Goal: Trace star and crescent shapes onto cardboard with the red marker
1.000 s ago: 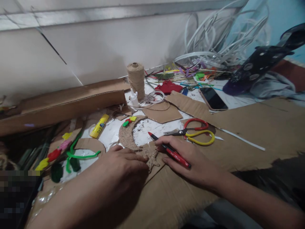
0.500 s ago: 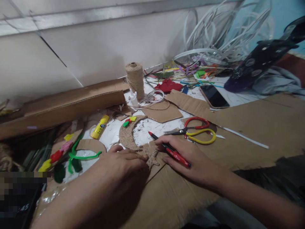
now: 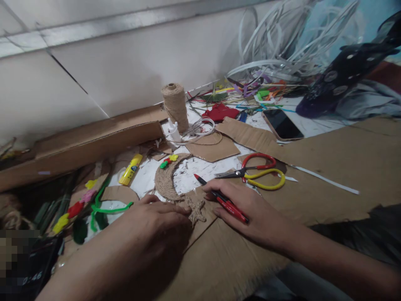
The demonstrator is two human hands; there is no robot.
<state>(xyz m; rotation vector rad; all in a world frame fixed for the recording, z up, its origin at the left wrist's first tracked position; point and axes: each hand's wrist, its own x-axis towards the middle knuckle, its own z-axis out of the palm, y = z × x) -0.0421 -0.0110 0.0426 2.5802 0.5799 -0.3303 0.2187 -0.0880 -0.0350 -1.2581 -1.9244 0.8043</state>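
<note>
My right hand [image 3: 241, 209] is closed around a red and black pen [image 3: 232, 207], whose red end points up and left over the cardboard. Flat on a piece of cardboard [image 3: 216, 246], my left hand [image 3: 163, 221] has its fingers stretched out, fingertips at the left edge of a twine-covered star [image 3: 196, 210]. Just above the star lies a twine-wrapped crescent [image 3: 166, 179], decorated with small yellow, red and green flowers near its top. Scissors [image 3: 241, 172] with one red and one yellow handle lie open beyond my right hand.
A twine spool [image 3: 174, 108] and a small white bottle [image 3: 173, 131] stand at the back. A yellow glue stick [image 3: 130, 169] lies left of the crescent. Farther right are a phone [image 3: 282, 124], a dark glue gun [image 3: 332, 79] and coiled white strips [image 3: 272, 46]. Green pipe cleaners [image 3: 112, 209] lie left.
My left fingertips have drawn back slightly to the left, so more of the star shows. My right hand keeps its grip on the pen, nearly still. The view has shifted a little.
</note>
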